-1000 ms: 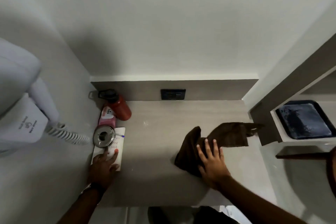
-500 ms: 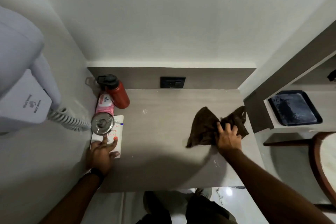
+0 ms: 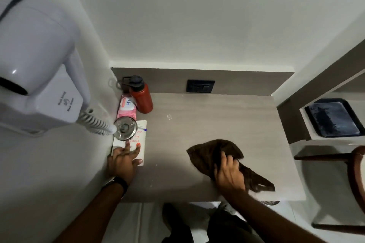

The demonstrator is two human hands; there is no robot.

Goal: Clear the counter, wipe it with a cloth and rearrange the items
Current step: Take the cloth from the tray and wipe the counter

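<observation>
A dark brown cloth [image 3: 209, 152] lies crumpled on the grey counter [image 3: 217, 120], near its front right. My right hand [image 3: 229, 173] presses down on the cloth with fingers curled into it. At the counter's left edge lies a white book [image 3: 141, 144] with red lettering, and my left hand [image 3: 122, 161] rests flat on its near end, fingers spread. A steel cup [image 3: 125, 128] stands on the book's far end. Behind it are a pink wipes pack [image 3: 127, 105] and a red bottle [image 3: 141, 97] with a black cap.
A white wall-mounted hair dryer [image 3: 39, 77] with a coiled cord [image 3: 94, 122] hangs at the left, close to the cup. A black socket [image 3: 200, 86] sits in the back panel. A black tray [image 3: 333, 117] rests on a shelf at right, and a wooden chair [image 3: 355, 165] stands below it.
My right hand has swept the cloth from the right side of the counter back toward the front edge. My left hand has stayed on the book.
</observation>
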